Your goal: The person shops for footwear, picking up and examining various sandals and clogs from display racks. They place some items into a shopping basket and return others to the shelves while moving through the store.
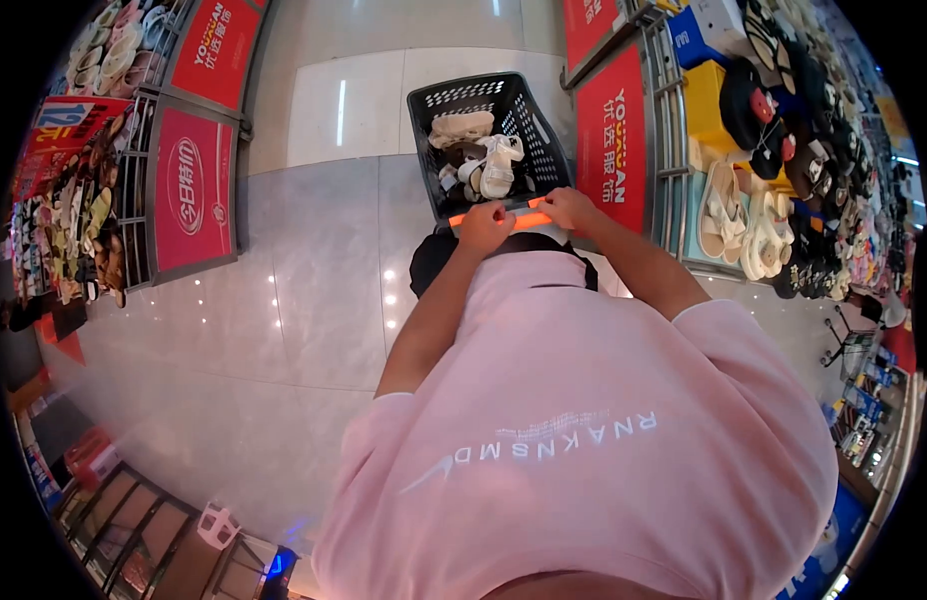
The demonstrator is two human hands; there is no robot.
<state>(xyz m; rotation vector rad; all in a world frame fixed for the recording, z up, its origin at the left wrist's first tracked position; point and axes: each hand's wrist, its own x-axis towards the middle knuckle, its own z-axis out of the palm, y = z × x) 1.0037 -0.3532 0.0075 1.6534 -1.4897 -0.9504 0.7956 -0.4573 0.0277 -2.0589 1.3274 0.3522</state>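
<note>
Both my hands hold the orange handle [525,221] of a dark green shopping basket [420,108] in front of my body. My left hand [487,228] is closed round the handle's left part. On its right part, my right hand [570,209] is closed too. Several light-coloured shoes lie inside the basket: a beige one [462,127] near the far wall, and a white strappy sandal [501,165] closer to my hands. Some smaller shoes beside them are partly hidden.
Sandals [724,212] fill a metal rack on the right, over a red sign [612,140]. More footwear [94,210] hangs on the left rack, next to a pink sign [192,188]. A white stool [218,525] stands at the lower left, on the tiled floor.
</note>
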